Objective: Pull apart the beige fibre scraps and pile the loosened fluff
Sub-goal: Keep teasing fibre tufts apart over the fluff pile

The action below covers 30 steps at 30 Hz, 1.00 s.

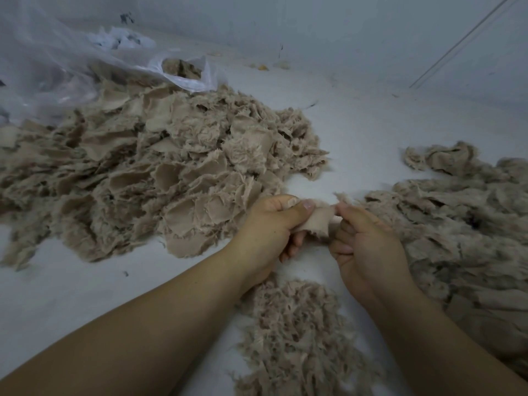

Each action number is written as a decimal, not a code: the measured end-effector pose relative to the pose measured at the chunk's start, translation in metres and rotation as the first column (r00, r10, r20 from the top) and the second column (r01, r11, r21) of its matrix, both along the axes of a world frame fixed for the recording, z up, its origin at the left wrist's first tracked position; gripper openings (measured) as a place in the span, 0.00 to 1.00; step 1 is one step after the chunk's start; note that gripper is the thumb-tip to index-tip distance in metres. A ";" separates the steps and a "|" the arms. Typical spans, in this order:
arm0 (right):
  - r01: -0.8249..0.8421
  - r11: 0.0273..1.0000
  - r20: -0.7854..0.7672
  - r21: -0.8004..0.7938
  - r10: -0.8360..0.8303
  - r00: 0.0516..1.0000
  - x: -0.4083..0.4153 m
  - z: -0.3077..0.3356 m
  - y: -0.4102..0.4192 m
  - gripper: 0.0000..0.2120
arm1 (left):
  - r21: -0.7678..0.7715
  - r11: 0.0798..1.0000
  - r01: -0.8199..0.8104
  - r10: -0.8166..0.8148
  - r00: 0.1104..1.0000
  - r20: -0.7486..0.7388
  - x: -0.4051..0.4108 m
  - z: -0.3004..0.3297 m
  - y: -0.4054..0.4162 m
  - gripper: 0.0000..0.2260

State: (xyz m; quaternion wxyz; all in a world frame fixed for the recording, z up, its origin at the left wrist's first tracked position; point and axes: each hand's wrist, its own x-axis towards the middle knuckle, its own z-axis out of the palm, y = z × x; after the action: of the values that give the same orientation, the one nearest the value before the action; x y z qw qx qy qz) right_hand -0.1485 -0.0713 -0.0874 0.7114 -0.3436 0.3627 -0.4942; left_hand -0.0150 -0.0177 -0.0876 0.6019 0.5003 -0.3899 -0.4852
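A crumpled clear plastic bag lies in the upper left of the frame, a few beige pieces visible in its open mouth. Below it, a broad heap of frayed beige woven fabric scraps spreads across the left and centre of the white work surface. At centre frame, the left hand pinches one end of a single small beige fabric scrap between thumb and curled fingers, while the right hand grips the other end, the piece held just above the surface. Beneath the wrists, at lower centre, sits a small pile of loosened beige fluff. Along the right edge lies a larger mass of matted beige fibre.
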 end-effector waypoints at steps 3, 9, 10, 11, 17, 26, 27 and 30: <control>-0.033 0.999 0.015 0.028 0.033 0.999 -0.005 -0.002 -0.004 0.09 | -0.024 0.981 -0.190 0.188 0.979 -0.082 0.009 0.001 -0.003 0.14; -0.541 0.774 -0.592 -0.329 0.278 0.757 -0.003 0.007 0.016 0.13 | -0.065 0.897 -0.438 0.436 0.848 0.303 0.033 -0.003 -0.011 0.04; -0.536 0.776 -0.600 -0.331 0.265 0.755 -0.003 0.007 0.016 0.14 | -0.103 0.888 -0.448 0.442 0.768 0.464 0.037 -0.003 -0.011 0.05; -0.483 0.812 -0.576 -0.328 0.234 0.783 -0.003 0.007 0.014 0.14 | -0.153 0.888 -0.434 0.430 0.661 0.615 0.042 -0.003 -0.011 0.04; -0.083 0.987 -0.338 -0.141 0.031 0.941 0.001 -0.002 0.005 0.19 | -0.142 0.926 -0.349 0.142 -0.026 0.990 0.053 0.009 -0.010 0.07; 0.028 0.996 -0.154 -0.083 -0.041 0.987 0.001 -0.002 0.002 0.12 | -0.237 0.970 0.051 0.241 -0.103 0.965 0.001 0.007 -0.011 0.18; 0.030 0.995 -0.167 -0.093 -0.045 0.985 0.001 -0.002 0.003 0.11 | -0.205 0.977 0.053 0.210 -0.120 0.970 -0.002 0.004 -0.014 0.17; -0.016 0.990 -0.253 -0.141 -0.020 0.967 0.000 -0.004 0.002 0.07 | -0.331 0.942 0.061 0.332 -0.005 0.943 -0.003 0.002 -0.014 0.09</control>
State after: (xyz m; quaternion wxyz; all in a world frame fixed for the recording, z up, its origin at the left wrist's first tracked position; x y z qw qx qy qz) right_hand -0.1481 -0.0696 -0.0917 0.6324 -0.4535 0.4151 -0.4714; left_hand -0.0179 -0.0319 -0.0852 0.2598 0.6406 -0.7110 0.1294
